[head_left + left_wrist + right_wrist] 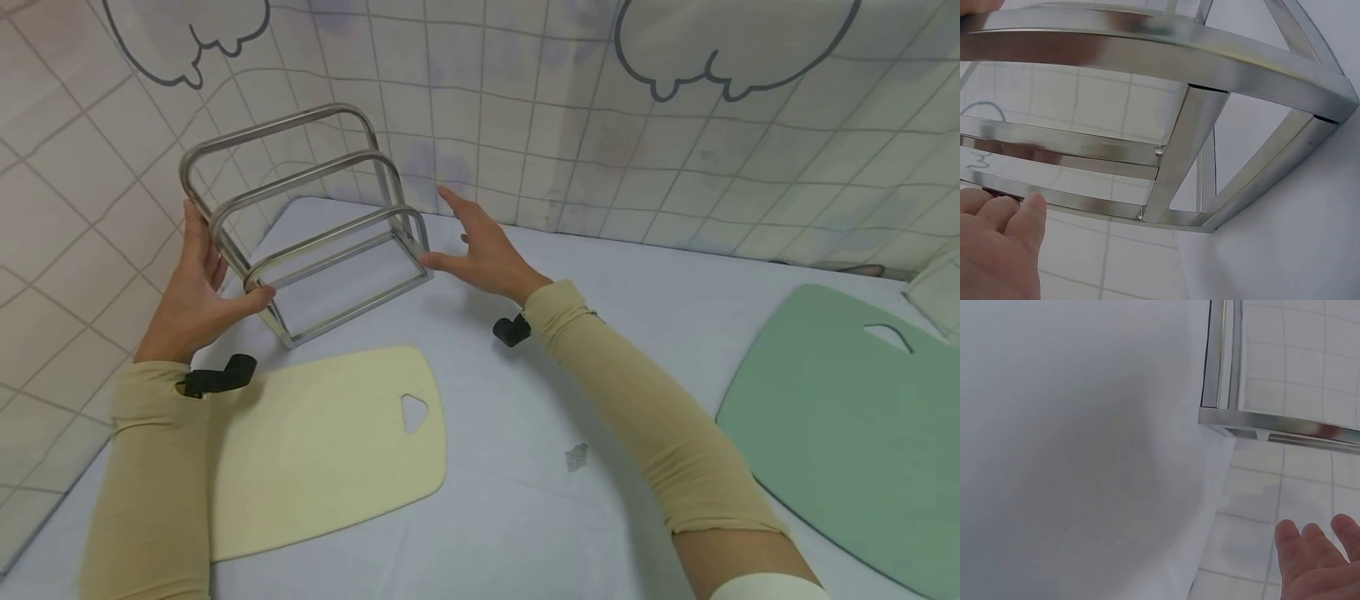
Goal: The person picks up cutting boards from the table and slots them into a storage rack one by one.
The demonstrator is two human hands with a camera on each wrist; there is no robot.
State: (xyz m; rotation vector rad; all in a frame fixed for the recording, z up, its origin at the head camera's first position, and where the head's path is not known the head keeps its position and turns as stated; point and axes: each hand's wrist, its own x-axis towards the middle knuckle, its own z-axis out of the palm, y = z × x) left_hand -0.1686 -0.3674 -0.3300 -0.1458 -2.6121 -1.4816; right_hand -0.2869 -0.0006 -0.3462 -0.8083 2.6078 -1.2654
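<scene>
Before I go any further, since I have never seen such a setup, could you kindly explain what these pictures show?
Certainly. There is no machine here, only a person's two bare hands in tan sleeves. The wide picture comes from a camera worn on the head, looking down. The other two come from cameras on the wrists, each seeing that hand's work up close.

On the white surface lie a cream board, at left, and a green board, at right, each with a cut-out hole. The left hand grips the side of a metal rack with three hoops. The right hand is spread near its other side; whether the thumb touches is hard to tell.
</scene>
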